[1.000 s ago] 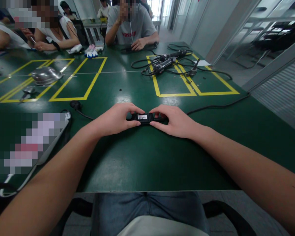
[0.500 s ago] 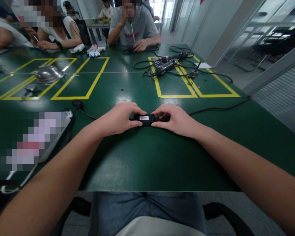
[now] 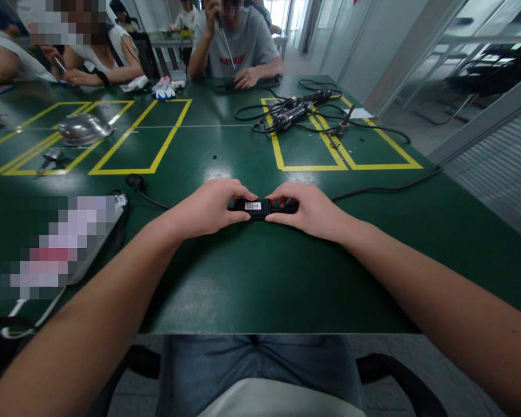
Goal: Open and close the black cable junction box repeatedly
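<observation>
Low over the green table point(image 3: 260, 289), or resting on it, is a small black inline cable box point(image 3: 260, 209) with a white printed label. My left hand point(image 3: 212, 207) pinches its left end between thumb and fingers. From the other side, my right hand point(image 3: 315, 211) is closed in a pinch on its right end, where the cable joins. One black cable point(image 3: 382, 190) runs off to the right from under my right hand. Left of my left hand lies a round black cable end point(image 3: 135, 182); its lead passes behind my wrist.
A phone-like item, blurred out point(image 3: 65, 243), lies at left with a white strap. Farther off are a metal bowl-shaped part point(image 3: 80, 128), a small metal fitting point(image 3: 52, 156), gloves point(image 3: 164, 90) and tangled black corded tools point(image 3: 290, 113). Yellow tape marks rectangles. Co-workers sit across the table.
Both hands keep their pinch on the cable box, almost unmoved. The view has shifted very slightly. Across the table, a person's raised hand has moved a little upward.
</observation>
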The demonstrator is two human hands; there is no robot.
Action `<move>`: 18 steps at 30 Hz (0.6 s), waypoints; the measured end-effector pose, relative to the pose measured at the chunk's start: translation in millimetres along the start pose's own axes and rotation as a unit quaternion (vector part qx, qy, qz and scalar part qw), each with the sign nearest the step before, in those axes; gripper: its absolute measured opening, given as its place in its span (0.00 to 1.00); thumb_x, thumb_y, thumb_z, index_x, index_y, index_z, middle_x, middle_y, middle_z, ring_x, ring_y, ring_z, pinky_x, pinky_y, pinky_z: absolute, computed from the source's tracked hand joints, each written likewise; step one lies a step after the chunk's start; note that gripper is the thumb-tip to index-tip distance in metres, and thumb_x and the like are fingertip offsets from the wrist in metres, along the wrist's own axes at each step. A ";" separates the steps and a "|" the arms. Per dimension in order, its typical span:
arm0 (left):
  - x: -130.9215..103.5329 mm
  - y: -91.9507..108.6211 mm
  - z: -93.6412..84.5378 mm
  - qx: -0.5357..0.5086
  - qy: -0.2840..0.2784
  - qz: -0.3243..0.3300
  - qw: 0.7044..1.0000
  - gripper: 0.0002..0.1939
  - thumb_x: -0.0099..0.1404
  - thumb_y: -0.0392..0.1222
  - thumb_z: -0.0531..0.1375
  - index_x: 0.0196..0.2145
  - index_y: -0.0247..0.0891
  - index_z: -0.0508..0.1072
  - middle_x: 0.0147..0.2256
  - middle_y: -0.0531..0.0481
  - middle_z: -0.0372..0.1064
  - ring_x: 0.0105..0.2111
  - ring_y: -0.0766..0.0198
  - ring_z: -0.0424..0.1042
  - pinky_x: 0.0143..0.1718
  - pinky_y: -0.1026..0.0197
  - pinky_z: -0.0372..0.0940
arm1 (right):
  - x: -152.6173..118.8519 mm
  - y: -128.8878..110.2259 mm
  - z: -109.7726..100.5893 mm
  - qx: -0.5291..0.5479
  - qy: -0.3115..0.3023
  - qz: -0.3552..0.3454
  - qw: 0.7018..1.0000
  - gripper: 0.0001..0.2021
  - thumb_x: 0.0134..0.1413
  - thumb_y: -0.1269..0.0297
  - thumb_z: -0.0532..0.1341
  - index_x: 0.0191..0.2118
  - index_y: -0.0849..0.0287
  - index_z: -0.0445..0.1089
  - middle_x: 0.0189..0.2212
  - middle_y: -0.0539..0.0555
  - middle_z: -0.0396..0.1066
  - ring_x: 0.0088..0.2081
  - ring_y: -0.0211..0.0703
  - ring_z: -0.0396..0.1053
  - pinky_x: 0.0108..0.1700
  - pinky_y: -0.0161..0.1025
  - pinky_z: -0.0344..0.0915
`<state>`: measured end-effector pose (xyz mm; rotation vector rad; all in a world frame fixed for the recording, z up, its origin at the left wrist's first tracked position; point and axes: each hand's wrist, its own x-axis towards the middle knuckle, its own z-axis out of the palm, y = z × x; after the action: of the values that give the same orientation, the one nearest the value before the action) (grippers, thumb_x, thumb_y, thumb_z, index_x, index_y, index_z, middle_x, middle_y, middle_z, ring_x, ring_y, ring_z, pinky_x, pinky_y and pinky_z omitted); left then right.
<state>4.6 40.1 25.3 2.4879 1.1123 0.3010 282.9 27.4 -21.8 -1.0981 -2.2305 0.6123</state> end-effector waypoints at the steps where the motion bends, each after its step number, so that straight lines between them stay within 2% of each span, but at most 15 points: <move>1: 0.0 -0.5 0.2 -0.001 0.001 0.001 1.000 0.21 0.72 0.46 0.71 0.60 0.41 0.87 0.48 0.45 0.83 0.47 0.51 0.80 0.58 0.53 0.70 | -0.2 -0.4 -0.3 -0.005 0.000 -0.004 1.000 0.14 0.62 0.55 0.78 0.49 0.53 0.86 0.44 0.57 0.85 0.42 0.53 0.80 0.46 0.48 0.75; 9: -1.3 -3.1 2.4 -0.012 0.013 0.014 1.000 0.21 0.70 0.44 0.71 0.59 0.41 0.86 0.51 0.45 0.86 0.49 0.51 0.81 0.57 0.52 0.72 | -3.3 -6.7 -0.6 -0.069 -0.014 -0.030 0.997 0.16 0.67 0.53 0.74 0.54 0.54 0.83 0.47 0.59 0.85 0.42 0.54 0.80 0.47 0.49 0.74; 18: -2.8 -4.3 4.8 -0.034 0.024 0.015 0.999 0.24 0.69 0.45 0.70 0.61 0.40 0.84 0.53 0.43 0.86 0.52 0.49 0.83 0.61 0.49 0.73 | -3.9 -3.7 1.9 -0.060 -0.013 -0.036 0.997 0.17 0.67 0.52 0.72 0.55 0.56 0.81 0.47 0.59 0.84 0.42 0.53 0.79 0.47 0.48 0.73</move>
<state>1.5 39.3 19.1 2.4513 1.0666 0.4016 281.5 21.8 -22.0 -1.0698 -2.3435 0.4690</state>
